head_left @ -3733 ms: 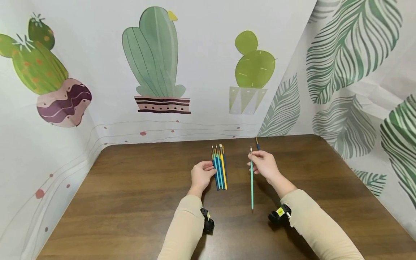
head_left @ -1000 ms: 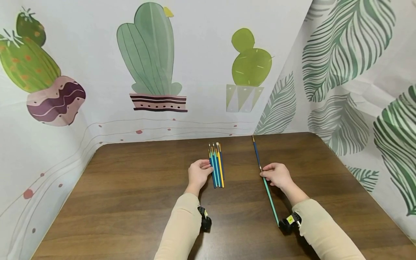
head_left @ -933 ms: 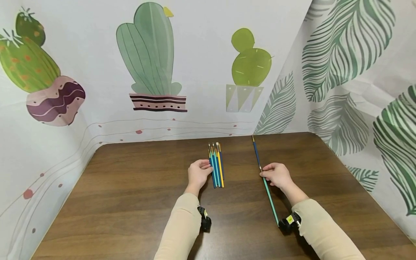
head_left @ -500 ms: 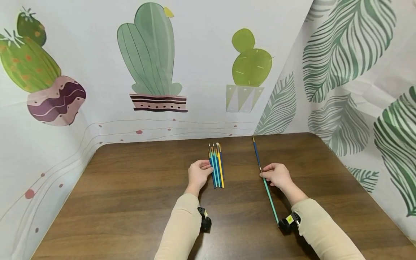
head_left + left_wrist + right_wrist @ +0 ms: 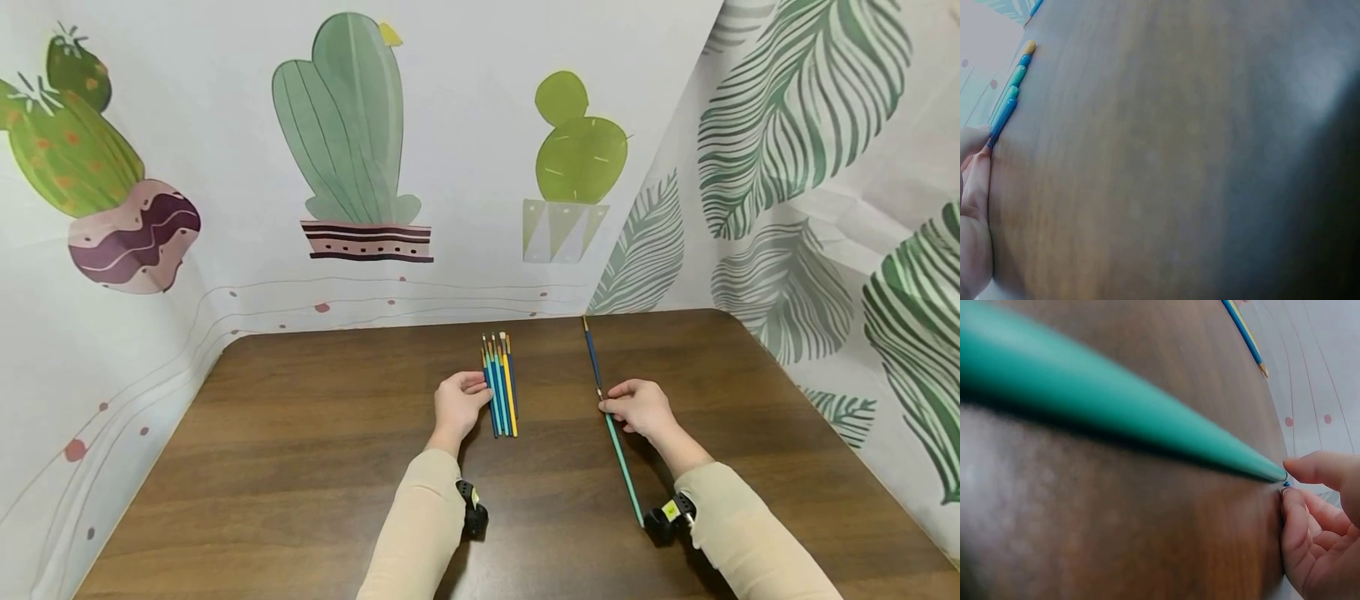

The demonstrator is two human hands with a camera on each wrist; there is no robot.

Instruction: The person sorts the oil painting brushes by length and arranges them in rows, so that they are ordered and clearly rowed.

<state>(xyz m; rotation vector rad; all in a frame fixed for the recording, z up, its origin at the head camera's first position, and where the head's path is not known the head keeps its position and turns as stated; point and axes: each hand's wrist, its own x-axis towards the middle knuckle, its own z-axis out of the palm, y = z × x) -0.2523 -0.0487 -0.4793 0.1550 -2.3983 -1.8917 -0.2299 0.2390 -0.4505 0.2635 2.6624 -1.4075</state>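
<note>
Several paintbrushes [image 5: 502, 392] with blue, turquoise and yellow handles lie side by side on the table, bristles toward the wall. My left hand [image 5: 457, 406] pinches the leftmost blue brush [image 5: 1002, 120] at the row's left side with thumb and fingers. Farther right, my right hand [image 5: 639, 407] pinches a turquoise-green paintbrush [image 5: 625, 471] near its ferrule. That brush slants down to the right, its bristle end right at the handle end of a lone blue paintbrush [image 5: 592, 354]. In the right wrist view the green handle [image 5: 1116, 400] crosses large and close.
The brown wooden table [image 5: 322, 467] meets a wall covering [image 5: 472, 167] printed with cacti and leaves. The lone blue brush reaches the table's back edge. A small black camera is strapped on each wrist.
Since the earliest frame my right hand has brought the green brush right and nearer, tilting it into line with the blue one. Over the last second both hands stay put.
</note>
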